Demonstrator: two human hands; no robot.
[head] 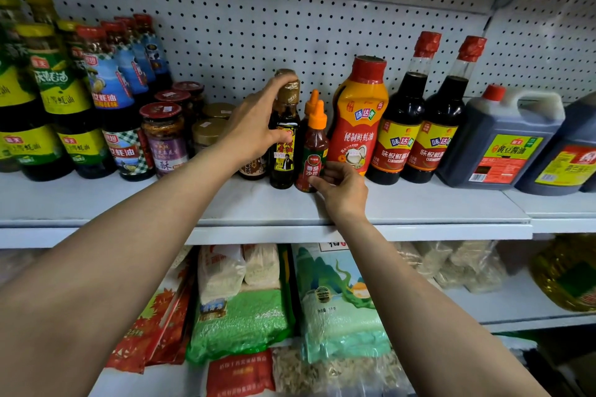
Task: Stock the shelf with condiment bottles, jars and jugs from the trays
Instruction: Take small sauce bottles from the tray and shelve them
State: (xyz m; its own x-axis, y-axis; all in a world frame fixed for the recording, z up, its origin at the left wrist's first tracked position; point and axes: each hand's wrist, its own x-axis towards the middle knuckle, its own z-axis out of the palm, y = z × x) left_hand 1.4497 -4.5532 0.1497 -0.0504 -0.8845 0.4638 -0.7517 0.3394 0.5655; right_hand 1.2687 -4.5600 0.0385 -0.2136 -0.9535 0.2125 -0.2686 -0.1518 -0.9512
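A dark sesame-oil bottle [285, 142] with a gold cap stands upright on the white shelf [96, 200]. My left hand [254, 126] grips it, fingers over the cap and thumb on the label. Right beside it stands a small ketchup bottle [315, 145] with an orange nozzle cap; my right hand [342, 185] pinches its lower part at the label. A second orange-capped bottle [311, 103] stands just behind it.
Green and blue oyster-sauce bottles [106, 100] and red-lidded jars [164, 138] fill the shelf's left. To the right stand a red squeeze bottle [359, 116], two soy-sauce bottles [416, 126] and dark jugs [503, 138]. Rice bags [242, 306] lie on the lower shelf.
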